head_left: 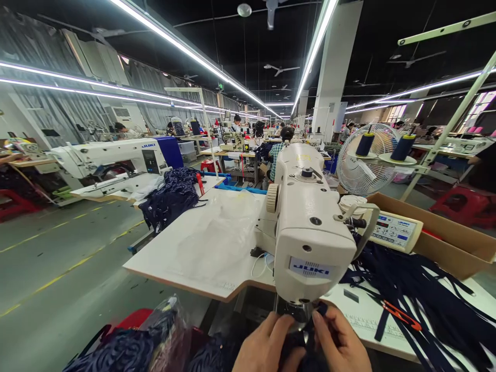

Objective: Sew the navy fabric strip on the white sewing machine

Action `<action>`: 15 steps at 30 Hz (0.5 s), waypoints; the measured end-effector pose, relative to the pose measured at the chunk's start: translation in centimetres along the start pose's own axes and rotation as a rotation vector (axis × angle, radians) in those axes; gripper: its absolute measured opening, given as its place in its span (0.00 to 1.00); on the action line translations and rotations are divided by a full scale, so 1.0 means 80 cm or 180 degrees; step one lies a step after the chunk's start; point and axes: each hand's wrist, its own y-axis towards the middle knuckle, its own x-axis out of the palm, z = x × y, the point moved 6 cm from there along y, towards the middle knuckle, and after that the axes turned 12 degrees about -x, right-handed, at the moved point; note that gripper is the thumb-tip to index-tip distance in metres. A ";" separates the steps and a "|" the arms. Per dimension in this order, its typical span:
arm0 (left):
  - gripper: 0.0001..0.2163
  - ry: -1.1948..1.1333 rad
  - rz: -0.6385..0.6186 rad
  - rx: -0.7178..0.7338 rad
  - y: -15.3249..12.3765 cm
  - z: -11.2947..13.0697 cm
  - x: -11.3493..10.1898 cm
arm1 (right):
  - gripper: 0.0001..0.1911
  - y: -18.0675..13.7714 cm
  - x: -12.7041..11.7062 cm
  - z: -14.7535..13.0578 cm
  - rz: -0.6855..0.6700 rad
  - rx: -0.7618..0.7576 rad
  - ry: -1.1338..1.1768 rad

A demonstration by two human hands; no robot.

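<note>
A large factory hall fills the frame. The ceiling (240, 36) is dark, crossed by long bright light strips (186, 49) that run from the upper left and upper right toward the centre. Ceiling fans (281, 68) hang between them. A white pillar (333, 67) stands right of centre. Grey curtains (50, 111) cover the wall on the left. The floor (58, 258) at lower left is grey-green with yellow lines (65, 268). Rows of work tables (232, 153) recede into the middle distance, with people seated at them. A red stool (461, 204) stands at the right edge, and pale windows (484, 103) glow at the upper right.
</note>
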 end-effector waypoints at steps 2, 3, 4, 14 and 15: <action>0.12 0.0525 0.0424 0.0096 0.006 0.004 -0.011 | 0.21 0.014 0.006 0.006 -0.0034 0.0010 -0.0059; 0.11 0.0712 0.0583 0.0205 0.008 0.007 -0.013 | 0.20 0.019 0.009 0.009 -0.0063 -0.0015 -0.0103; 0.11 0.0808 0.0685 0.0338 0.008 0.010 -0.013 | 0.19 0.024 0.012 0.012 -0.0100 -0.0048 -0.0145; 0.16 0.1082 0.1554 0.1136 -0.015 0.015 0.006 | 0.14 0.063 0.021 0.025 -0.0500 -0.0137 -0.0353; 0.16 0.1129 0.1630 0.1100 -0.016 0.014 0.007 | 0.15 0.066 0.022 0.025 -0.0536 -0.0138 -0.0389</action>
